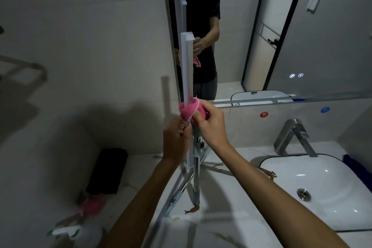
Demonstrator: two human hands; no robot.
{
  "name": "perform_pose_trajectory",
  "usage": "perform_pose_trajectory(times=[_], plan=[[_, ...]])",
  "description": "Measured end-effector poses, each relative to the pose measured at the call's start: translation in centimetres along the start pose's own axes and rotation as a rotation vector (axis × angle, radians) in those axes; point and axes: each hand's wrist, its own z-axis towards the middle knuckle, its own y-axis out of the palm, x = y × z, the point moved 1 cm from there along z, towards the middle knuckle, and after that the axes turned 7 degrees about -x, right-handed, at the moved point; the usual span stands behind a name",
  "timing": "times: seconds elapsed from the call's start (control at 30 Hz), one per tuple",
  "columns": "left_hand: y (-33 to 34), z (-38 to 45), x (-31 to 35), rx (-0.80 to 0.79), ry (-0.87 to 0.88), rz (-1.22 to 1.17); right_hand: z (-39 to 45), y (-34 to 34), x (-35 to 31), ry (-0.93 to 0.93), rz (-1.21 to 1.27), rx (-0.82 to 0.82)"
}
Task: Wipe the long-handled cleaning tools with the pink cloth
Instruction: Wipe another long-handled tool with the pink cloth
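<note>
Head view: a white long-handled tool (187, 66) stands upright over the counter (231, 217), in front of the left edge of the mirror (261, 26). The pink cloth (188, 111) is wrapped round the tool's shaft partway up. The right hand (211, 125) grips the cloth, fingers and thumb curled round it and the shaft inside. The left hand (177, 139) sits just below and touching the cloth, its fingers curled round the shaft.

Under the hands, several other metal handles (193, 183) lean together and splay out across the counter, their lower ends resting on the marble top. What kind of heads these tools carry cannot be told.

To the right, a white sink (314, 191) is set into the counter, with a steel tap (291, 137) behind it. A blue item (350, 162) lies at the sink's far right edge. On the left of the counter stand a black box (108, 171), something pink and blurred (90, 205) in front of it, and a white bottle with green trim (76, 233) near the bottom edge. The mirror reflects the person's dark shirt, one hand and the cloth.
</note>
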Motion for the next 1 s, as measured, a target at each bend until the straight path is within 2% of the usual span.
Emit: perform_pose_trajectory(times=[0.17, 0.33, 0.43, 0.6, 0.8, 1.0], plan=[[-0.6, -0.8, -0.5, 0.027, -0.126, -0.09, -1.6, 0.3, 1.2, 0.047, 0.09, 0.166], [-1.3, -1.4, -1.4, 0.008, -0.204, -0.254, -2.6, 1.1, 2.4, 0.123, 0.053, -0.066], [-1.8, -1.4, -1.4, 0.032, -0.225, -0.276, -2.9, 1.4, 2.1, 0.098, 0.079, -0.092], [-2.9, -1.0, -1.9, -0.004, -0.154, -0.167, -3.1, 1.3, 1.8, 0.117, 0.119, -0.15], [-3.5, -1.5, -1.7, 0.036, -0.159, -0.133, -3.4, 1.0, 2.1, 0.12, 0.137, -0.073], [-3.0, -2.2, -2.1, 0.036, -0.161, -0.182, -3.0, 2.0, 2.0, 0.153, 0.044, -0.219]])
